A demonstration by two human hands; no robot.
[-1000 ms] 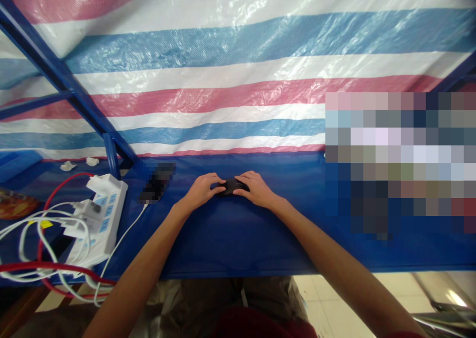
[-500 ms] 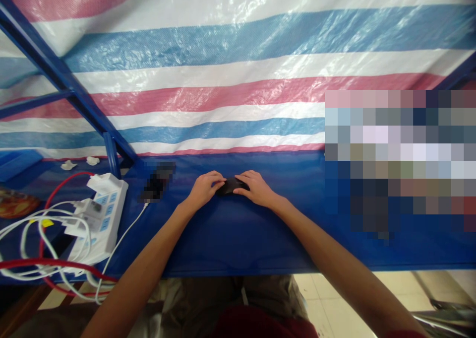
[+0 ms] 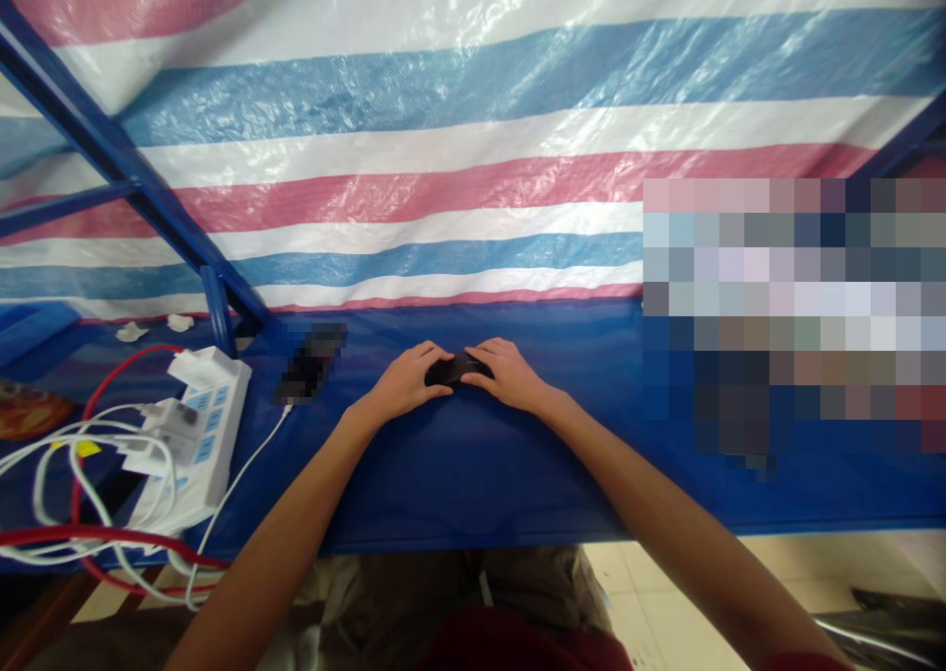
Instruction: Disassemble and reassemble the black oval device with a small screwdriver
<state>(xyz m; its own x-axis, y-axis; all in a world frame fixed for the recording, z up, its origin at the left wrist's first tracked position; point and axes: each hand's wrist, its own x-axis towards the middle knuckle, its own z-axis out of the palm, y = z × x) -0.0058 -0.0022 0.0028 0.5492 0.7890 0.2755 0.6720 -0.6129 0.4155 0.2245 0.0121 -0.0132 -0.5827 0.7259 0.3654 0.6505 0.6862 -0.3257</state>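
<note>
Mid-table on blue table cover (image 3: 473, 484): small black oval object (image 3: 454, 368) held between left hand (image 3: 405, 380) and right hand (image 3: 511, 375), both gripping its ends. Left of object: white power strip (image 3: 203, 435), blue panels, lettering unreadable; blurred item (image 3: 310, 364) nearer object.
</note>
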